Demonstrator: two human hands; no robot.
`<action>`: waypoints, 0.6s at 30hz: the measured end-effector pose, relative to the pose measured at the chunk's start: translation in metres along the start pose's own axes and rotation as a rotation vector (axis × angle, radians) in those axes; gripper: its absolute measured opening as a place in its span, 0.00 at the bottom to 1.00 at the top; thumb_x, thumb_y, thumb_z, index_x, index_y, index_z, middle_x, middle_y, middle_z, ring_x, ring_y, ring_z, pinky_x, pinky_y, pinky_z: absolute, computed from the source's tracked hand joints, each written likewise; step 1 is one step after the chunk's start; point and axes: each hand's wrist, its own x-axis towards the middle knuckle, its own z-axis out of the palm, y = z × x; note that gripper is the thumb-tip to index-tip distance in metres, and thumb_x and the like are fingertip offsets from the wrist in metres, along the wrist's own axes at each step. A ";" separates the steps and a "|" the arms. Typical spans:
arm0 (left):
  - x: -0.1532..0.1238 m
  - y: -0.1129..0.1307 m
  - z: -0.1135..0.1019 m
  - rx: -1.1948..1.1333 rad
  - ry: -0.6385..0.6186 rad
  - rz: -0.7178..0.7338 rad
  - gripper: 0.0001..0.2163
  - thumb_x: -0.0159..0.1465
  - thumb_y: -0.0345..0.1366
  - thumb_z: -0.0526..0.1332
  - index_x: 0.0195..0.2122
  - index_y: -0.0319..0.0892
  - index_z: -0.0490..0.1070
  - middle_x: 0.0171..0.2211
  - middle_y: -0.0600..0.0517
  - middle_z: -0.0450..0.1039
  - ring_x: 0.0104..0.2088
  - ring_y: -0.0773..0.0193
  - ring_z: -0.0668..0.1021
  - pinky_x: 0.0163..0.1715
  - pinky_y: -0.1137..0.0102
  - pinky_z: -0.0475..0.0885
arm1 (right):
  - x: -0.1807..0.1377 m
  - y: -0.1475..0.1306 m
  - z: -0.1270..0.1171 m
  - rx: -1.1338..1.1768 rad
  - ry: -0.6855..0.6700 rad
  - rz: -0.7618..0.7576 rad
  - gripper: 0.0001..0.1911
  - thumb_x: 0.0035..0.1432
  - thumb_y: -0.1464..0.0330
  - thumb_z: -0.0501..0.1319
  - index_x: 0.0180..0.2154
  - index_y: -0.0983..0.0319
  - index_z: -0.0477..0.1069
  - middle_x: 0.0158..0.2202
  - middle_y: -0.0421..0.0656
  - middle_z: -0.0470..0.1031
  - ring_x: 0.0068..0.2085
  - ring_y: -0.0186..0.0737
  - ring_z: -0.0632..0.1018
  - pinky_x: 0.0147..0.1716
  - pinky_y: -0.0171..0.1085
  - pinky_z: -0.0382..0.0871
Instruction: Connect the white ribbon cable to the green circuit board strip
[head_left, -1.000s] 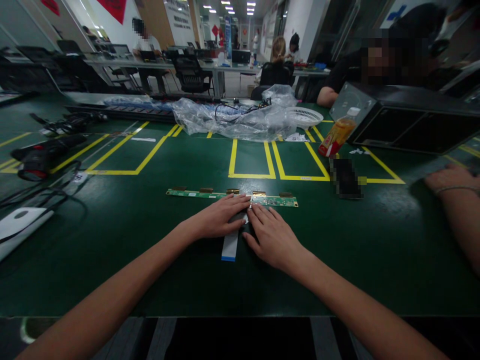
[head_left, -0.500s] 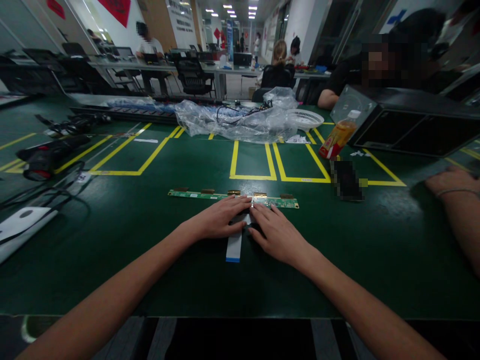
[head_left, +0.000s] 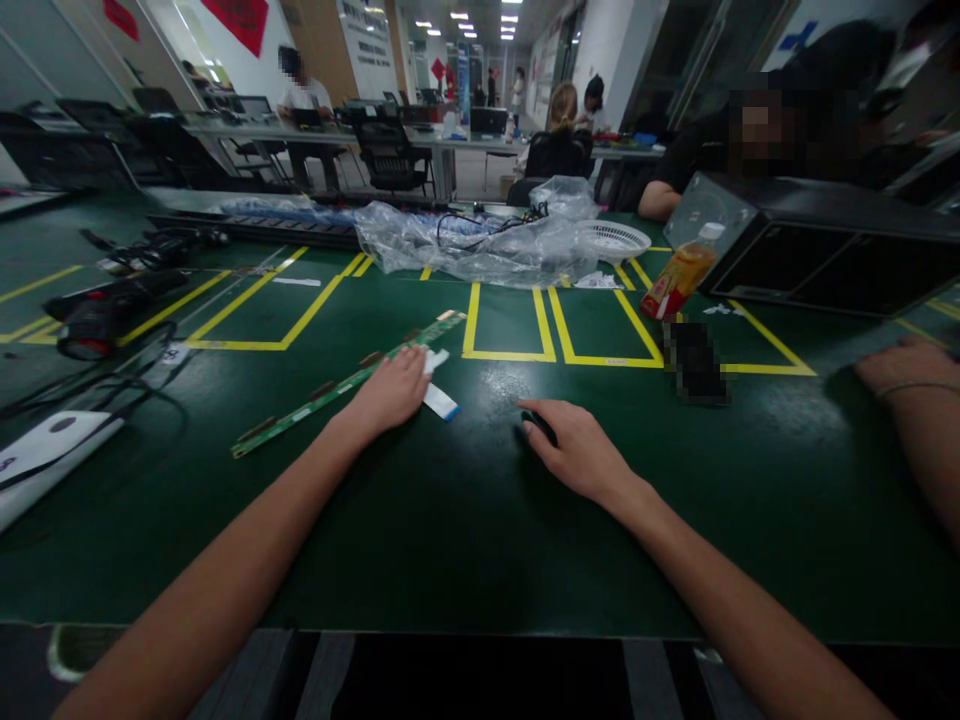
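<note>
A long narrow green circuit board (head_left: 322, 392) lies slanted on the green table (head_left: 450, 540), from near left to far right. My left hand (head_left: 390, 392) rests on its middle with fingers curled over it. A white flat ribbon cable (head_left: 438, 398) with a blue tip sticks out beside that hand. My right hand (head_left: 577, 452) lies apart on the table, fingers loosely bent over a small dark object (head_left: 541, 428) I cannot make out.
Yellow tape boxes (head_left: 507, 330) mark the table. Crumpled clear plastic (head_left: 480, 245), a white basket (head_left: 615, 238), an orange bottle (head_left: 679, 275) and a black box (head_left: 832, 250) stand beyond. Cables and a red-black tool (head_left: 90, 325) lie left. Another person's arm (head_left: 915, 400) rests at right.
My left hand has swung the circuit board to the left and turned it diagonal, with the ribbon cable. My right hand has come off the board and stayed on the table.
</note>
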 end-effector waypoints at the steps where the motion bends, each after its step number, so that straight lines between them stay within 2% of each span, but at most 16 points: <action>1: 0.001 -0.018 -0.002 0.012 0.022 -0.097 0.30 0.74 0.42 0.37 0.69 0.23 0.51 0.70 0.29 0.50 0.70 0.43 0.56 0.67 0.47 0.53 | 0.000 0.000 -0.001 -0.001 0.001 -0.001 0.19 0.69 0.66 0.54 0.57 0.63 0.72 0.54 0.51 0.78 0.55 0.50 0.78 0.56 0.52 0.70; 4: 0.000 -0.066 -0.006 0.029 0.063 -0.419 0.30 0.73 0.41 0.38 0.67 0.21 0.53 0.68 0.24 0.52 0.69 0.36 0.58 0.62 0.41 0.57 | 0.000 0.000 -0.002 -0.005 0.000 -0.010 0.19 0.69 0.66 0.54 0.57 0.63 0.72 0.54 0.51 0.79 0.54 0.50 0.78 0.55 0.52 0.70; 7: -0.003 -0.089 -0.007 0.005 0.058 -0.605 0.33 0.72 0.48 0.40 0.68 0.26 0.54 0.69 0.25 0.49 0.69 0.33 0.56 0.61 0.38 0.58 | 0.000 -0.001 -0.003 0.000 -0.017 -0.004 0.19 0.69 0.65 0.54 0.56 0.62 0.73 0.53 0.50 0.79 0.54 0.50 0.78 0.55 0.53 0.71; 11: -0.005 -0.089 -0.007 -0.015 0.064 -0.624 0.35 0.72 0.52 0.39 0.69 0.27 0.52 0.69 0.24 0.48 0.69 0.29 0.54 0.60 0.34 0.55 | -0.001 -0.001 -0.003 0.003 -0.025 -0.006 0.19 0.69 0.65 0.54 0.56 0.61 0.73 0.53 0.50 0.79 0.54 0.50 0.78 0.55 0.53 0.71; 14: -0.006 -0.082 -0.010 0.024 0.089 -0.604 0.35 0.72 0.52 0.40 0.68 0.23 0.52 0.69 0.21 0.47 0.69 0.29 0.53 0.62 0.34 0.52 | 0.000 -0.001 -0.005 -0.002 -0.031 -0.006 0.19 0.69 0.64 0.54 0.57 0.60 0.73 0.54 0.49 0.79 0.54 0.50 0.78 0.54 0.53 0.72; 16: -0.006 -0.075 -0.012 0.042 0.085 -0.541 0.35 0.73 0.50 0.42 0.66 0.20 0.53 0.68 0.21 0.48 0.69 0.29 0.53 0.63 0.35 0.52 | 0.000 -0.002 -0.006 -0.003 -0.035 -0.008 0.18 0.69 0.64 0.54 0.56 0.59 0.73 0.54 0.49 0.79 0.54 0.50 0.78 0.54 0.53 0.72; 18: -0.006 -0.061 -0.012 0.036 0.061 -0.426 0.33 0.73 0.50 0.44 0.67 0.24 0.55 0.70 0.25 0.49 0.70 0.33 0.53 0.64 0.39 0.52 | 0.000 -0.004 -0.006 0.002 -0.042 -0.015 0.18 0.69 0.65 0.54 0.56 0.59 0.73 0.54 0.49 0.79 0.55 0.49 0.78 0.54 0.52 0.72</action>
